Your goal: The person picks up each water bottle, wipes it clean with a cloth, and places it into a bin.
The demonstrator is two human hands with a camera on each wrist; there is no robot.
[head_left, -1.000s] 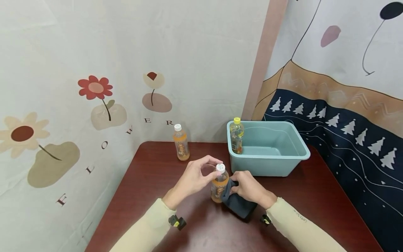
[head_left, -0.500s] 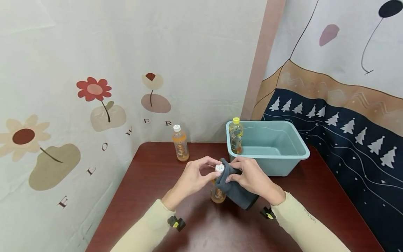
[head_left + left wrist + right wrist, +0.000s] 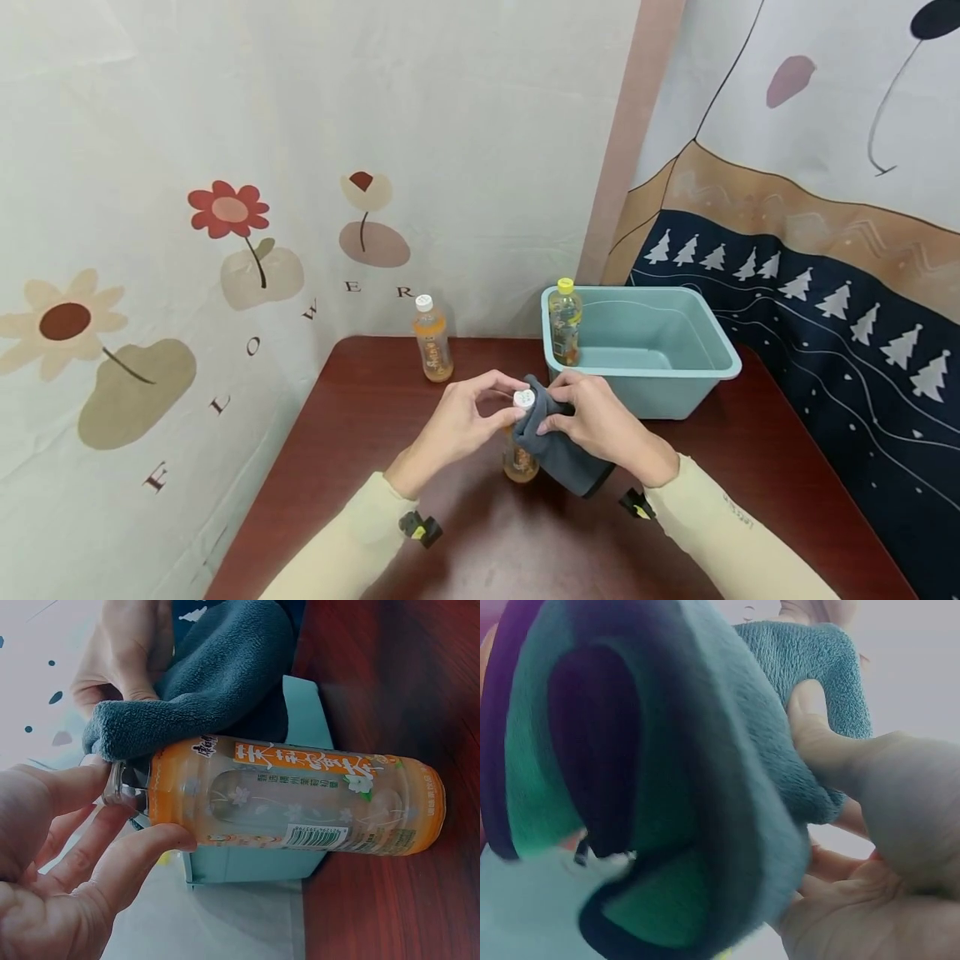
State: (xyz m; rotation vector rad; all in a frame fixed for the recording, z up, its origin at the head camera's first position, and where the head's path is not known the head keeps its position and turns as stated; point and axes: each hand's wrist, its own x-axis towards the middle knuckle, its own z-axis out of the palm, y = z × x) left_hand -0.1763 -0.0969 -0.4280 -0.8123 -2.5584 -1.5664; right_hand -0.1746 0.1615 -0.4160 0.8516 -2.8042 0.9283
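An upright bottle of orange-labelled drink [image 3: 519, 467] with a white cap [image 3: 524, 400] stands at the middle of the table. My left hand [image 3: 467, 421] pinches it at the cap and neck with thumb and fingers. Bunched in my right hand [image 3: 606, 425] is a dark grey-blue cloth [image 3: 564, 462], pressed against the bottle's neck and upper side. In the left wrist view the cloth [image 3: 217, 667] touches the neck, and the label [image 3: 307, 795] shows plainly. The right wrist view has the cloth's folds [image 3: 780, 697] between thumb and fingers, hiding the bottle.
Behind my right hand sits a light blue plastic tub [image 3: 637, 392] with a yellow-capped bottle [image 3: 565, 329] upright in its left end. A second white-capped bottle [image 3: 433, 342] stands at the table's back left. Printed cloth [image 3: 487, 167] hangs behind the dark red table [image 3: 360, 442].
My right hand has carried the cloth up from the bottle's side to its neck, beside the cap. Over the last half second both hands look nearly still. The left hand keeps its hold.
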